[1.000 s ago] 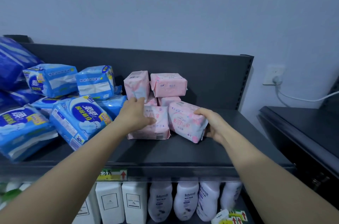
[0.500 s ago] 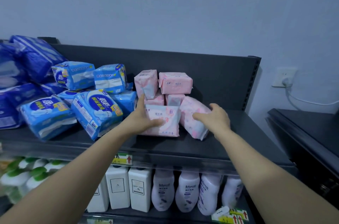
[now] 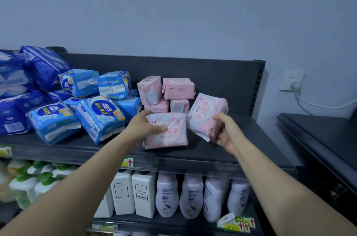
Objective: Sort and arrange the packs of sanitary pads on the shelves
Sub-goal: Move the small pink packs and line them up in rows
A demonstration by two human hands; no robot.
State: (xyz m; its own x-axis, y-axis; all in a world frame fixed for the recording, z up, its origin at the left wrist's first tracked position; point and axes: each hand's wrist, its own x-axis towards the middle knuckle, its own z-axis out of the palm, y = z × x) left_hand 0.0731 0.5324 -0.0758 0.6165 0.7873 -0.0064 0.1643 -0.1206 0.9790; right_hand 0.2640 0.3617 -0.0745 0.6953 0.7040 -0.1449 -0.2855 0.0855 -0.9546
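The front pink pack [image 3: 170, 133] stands on the top shelf [image 3: 241, 158], the left hand [image 3: 144, 129] curled round its side, likely to steady it. The right hand [image 3: 227, 132] grips a tilted pink pack [image 3: 206, 114] beside it, maybe to stand it there, apart from the blue packs [image 3: 100, 117].

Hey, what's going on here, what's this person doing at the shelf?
A person is sorting sanitary pad packs on the top shelf. Their left hand grips the front pink pack, which stands upright at the shelf's front. Their right hand holds a tilted pink pack just to its right. More pink packs are stacked behind, and blue packs lie piled loosely to the left.
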